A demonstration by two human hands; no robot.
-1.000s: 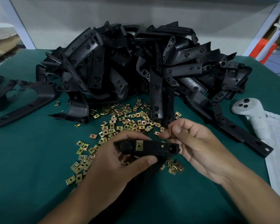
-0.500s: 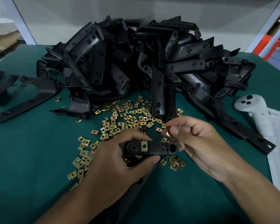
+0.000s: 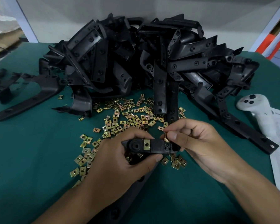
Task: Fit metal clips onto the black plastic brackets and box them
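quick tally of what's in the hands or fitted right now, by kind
bracket held by left hand: 1
clip fitted on it: 1
clip pinched by right hand at the bracket's end: 1
total: 3
The loose clips and the bracket pile are too many to count.

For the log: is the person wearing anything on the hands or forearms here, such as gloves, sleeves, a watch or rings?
Nothing visible. The left hand and right hand are both bare, without gloves, and no rings show on the visible fingers. Both forearms are uncovered right to the bottom edge of the frame: no sleeves, watch, bands or cables in view.
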